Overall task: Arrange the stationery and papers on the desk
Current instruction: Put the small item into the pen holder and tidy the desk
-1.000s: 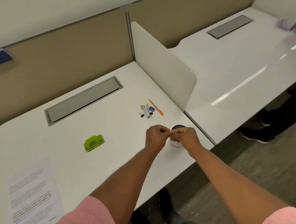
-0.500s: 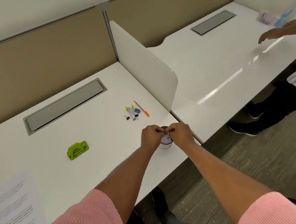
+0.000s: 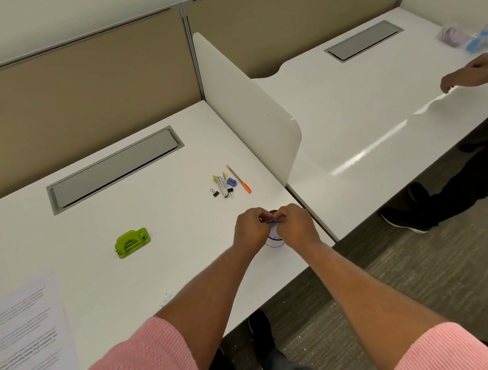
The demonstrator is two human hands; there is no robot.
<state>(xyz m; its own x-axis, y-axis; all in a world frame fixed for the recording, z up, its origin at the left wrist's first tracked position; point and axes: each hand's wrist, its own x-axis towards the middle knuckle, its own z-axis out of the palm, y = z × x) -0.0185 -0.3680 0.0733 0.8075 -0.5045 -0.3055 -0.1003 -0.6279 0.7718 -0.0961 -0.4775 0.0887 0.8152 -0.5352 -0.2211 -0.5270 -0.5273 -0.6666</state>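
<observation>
Barely shifted, left hand [image 3: 251, 232] and right hand [image 3: 295, 228] stay knuckle to knuckle, fingertips pinching a small dark object [image 3: 272, 219] I cannot identify. Beneath them stands a round clear cup [image 3: 274, 241] on the smooth white desk [image 3: 168, 217]

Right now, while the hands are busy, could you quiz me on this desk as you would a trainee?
1. True or false: the green hole punch touches the printed sheet.
2. Which lies nearest the white divider? A the orange pen; B the printed sheet; C the hole punch.
3. Fill in: the left hand and right hand together pinch a small dark item above a clear ____ near the desk's front edge.
Key: 1 false; 2 A; 3 cup.
</observation>
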